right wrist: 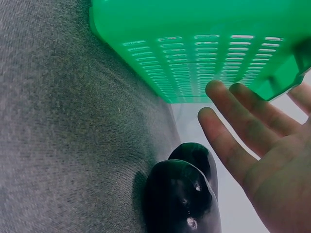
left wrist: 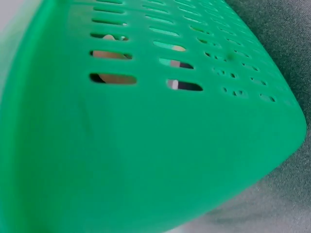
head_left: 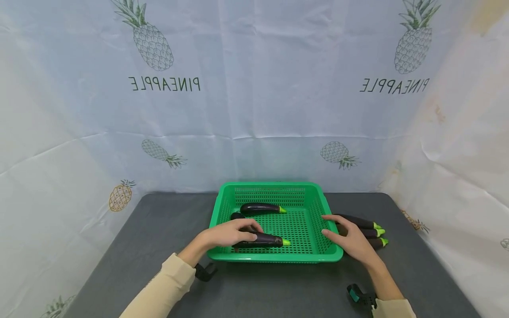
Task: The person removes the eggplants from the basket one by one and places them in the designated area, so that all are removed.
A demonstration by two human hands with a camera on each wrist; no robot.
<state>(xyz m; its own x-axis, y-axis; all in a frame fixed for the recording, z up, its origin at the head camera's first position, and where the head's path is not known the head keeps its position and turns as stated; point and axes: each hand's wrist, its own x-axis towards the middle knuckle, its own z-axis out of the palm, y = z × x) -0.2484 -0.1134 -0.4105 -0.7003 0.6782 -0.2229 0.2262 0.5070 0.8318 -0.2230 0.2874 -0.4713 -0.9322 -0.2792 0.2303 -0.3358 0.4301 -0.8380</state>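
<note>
A green slotted basket (head_left: 274, 259) stands mid-table, its wall (left wrist: 136, 145) filling most of the left wrist view. My left hand (head_left: 232, 232) reaches over its left side and grips a dark eggplant (head_left: 268, 240) lying near the front inside. Another eggplant (head_left: 260, 208) lies at the back of the basket, and part of one more (head_left: 237, 216) shows behind my left hand. My right hand (head_left: 350, 238) is at the basket's right rim, thumb and index finger over the edge. In the right wrist view that hand (right wrist: 272, 145) has extended fingers beside the basket wall (right wrist: 194, 19).
Several eggplants (head_left: 375, 232) lie on the dark table (head_left: 274, 291) right of the basket, partly behind my right hand; rounded ends (right wrist: 182, 199) show in the right wrist view. A pineapple-print curtain (head_left: 274, 110) hangs behind and at both sides.
</note>
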